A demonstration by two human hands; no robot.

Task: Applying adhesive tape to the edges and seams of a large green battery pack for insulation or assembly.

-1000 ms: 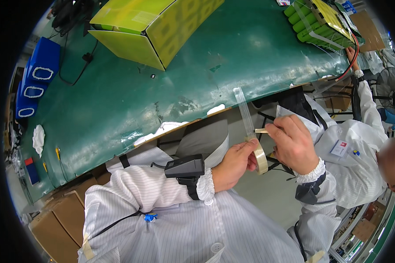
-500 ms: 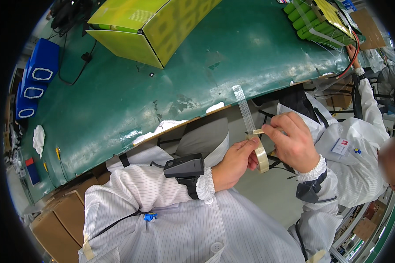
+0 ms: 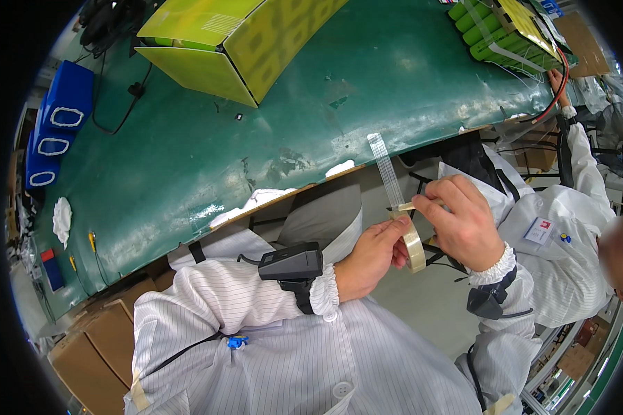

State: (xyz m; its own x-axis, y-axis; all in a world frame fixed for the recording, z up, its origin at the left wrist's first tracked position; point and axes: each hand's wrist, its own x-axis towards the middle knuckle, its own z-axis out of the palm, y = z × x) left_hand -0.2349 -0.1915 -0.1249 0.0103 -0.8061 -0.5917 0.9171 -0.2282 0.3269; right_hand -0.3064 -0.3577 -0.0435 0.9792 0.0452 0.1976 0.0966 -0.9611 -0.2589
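My left hand (image 3: 375,252) is closed on a roll of clear filament tape (image 3: 415,250), thumb at its upper edge. From the roll a striped tape strip (image 3: 385,166) stretches up to the green table (image 3: 284,131), its end stuck near the front edge. Close above the roll my right hand (image 3: 462,221) pinches a thin beige tool (image 3: 405,207) with a dark tip. The tool lies across the strip where it meets the roll. Fingers hide most of it, so its exact kind cannot be made out.
A yellow-green box (image 3: 249,52) stands on the table at the back. Green cylindrical cells (image 3: 488,34) in a pack sit at the far right, beside a co-worker's hand (image 3: 555,81). Blue cases (image 3: 66,97) and a white cloth (image 3: 61,220) lie at the left.
Almost nothing differs. The beige tool's dark tip shows a little more clearly at the strip; both hands hold nearly the same place.
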